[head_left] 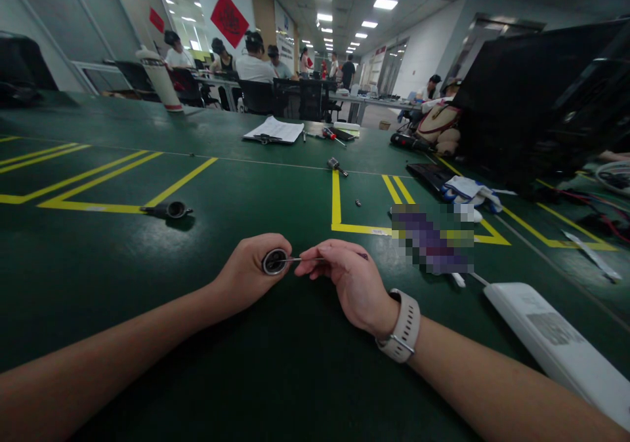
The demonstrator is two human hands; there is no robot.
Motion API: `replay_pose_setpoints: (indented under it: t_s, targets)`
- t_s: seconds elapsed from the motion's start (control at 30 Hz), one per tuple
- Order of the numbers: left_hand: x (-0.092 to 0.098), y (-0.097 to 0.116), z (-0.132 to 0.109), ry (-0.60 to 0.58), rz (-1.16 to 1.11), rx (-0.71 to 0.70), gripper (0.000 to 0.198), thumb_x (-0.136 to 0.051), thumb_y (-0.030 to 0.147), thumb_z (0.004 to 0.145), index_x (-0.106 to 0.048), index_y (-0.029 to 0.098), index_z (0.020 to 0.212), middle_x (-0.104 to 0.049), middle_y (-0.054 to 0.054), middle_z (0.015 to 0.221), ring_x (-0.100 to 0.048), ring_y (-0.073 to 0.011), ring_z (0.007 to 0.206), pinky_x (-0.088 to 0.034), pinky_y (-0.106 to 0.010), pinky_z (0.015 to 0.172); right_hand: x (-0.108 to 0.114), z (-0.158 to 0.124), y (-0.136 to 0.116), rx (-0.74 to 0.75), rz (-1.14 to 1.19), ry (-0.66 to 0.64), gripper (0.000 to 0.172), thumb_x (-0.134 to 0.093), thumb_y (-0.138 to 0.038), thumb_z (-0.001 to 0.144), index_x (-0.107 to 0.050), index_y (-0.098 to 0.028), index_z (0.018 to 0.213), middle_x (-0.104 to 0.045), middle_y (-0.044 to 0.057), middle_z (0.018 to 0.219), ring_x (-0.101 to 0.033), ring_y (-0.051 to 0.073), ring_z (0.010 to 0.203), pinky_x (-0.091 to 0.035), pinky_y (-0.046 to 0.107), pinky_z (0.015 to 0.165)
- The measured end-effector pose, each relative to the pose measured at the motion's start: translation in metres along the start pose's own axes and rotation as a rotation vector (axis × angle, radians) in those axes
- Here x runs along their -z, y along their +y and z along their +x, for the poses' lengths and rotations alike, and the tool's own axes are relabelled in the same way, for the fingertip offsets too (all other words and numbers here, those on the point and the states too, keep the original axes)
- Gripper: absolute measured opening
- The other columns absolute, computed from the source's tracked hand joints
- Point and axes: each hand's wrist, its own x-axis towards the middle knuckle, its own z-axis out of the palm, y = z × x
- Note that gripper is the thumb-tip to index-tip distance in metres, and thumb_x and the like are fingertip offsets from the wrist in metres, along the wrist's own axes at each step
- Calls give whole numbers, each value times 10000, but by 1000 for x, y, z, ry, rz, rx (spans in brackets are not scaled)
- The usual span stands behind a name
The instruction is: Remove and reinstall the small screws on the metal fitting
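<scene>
Item: small round metal part [274, 261], bright rim, dark centre. Location: in my left hand [249, 268], low over the green table [147, 278], right in front of me.
Left hand: fingers curled tight around the part, open face turned to the right.
Right hand [347, 278]: fingertips pinched together on a thin metal tool [305, 258], its tip meeting the part's rim.
Handling, by my judgement: light, rigid, smooth enough to slip; best held by the outer rim, face left free. The tool looks slender and liable to bend, so grip it close to the tip.
Nearby: a second round piece [170, 210] lying well to the left, a white power strip [556, 343] to the right, a small screwdriver [337, 165] further back
</scene>
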Motion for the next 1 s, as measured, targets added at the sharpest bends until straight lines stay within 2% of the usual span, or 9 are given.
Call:
replay_pose_setpoints:
  t_s: [0.47,0.7,0.8,1.0]
  targets:
    - [0,0,0,19,52,-11,92,-524,190,737,-524,167,648,-539,17,608,-504,-120,593,-375,-238,544,2,1,3,62,38,37,250,-473,-210,789,-702,-161,702,-687,39,644,-601,152,636,-409,290,625]
    - [0,-1,1,5,133,-51,79,-518,155,717,-537,173,642,-572,17,608,-518,-126,595,-380,-259,582,-4,-5,-1,150,-197,36,235,-481,-203,804,-702,-185,723,-679,26,700,-601,159,722,-421,317,707]
    - [0,-3,1,10,132,-54,79,-514,144,711,-535,175,641,-572,18,611,-520,-126,595,-377,-257,579,-5,-5,-2,129,-215,9,225,-489,-208,810,-702,-185,743,-684,28,726,-601,158,743,-419,318,714]
    - [0,-2,0,4,79,-65,97,-512,168,730,-530,166,635,-549,13,599,-508,-125,585,-369,-248,552,-1,-1,1,10,-14,-6,264,-451,-207,813,-701,-167,738,-690,41,703,-606,151,689,-403,292,643]
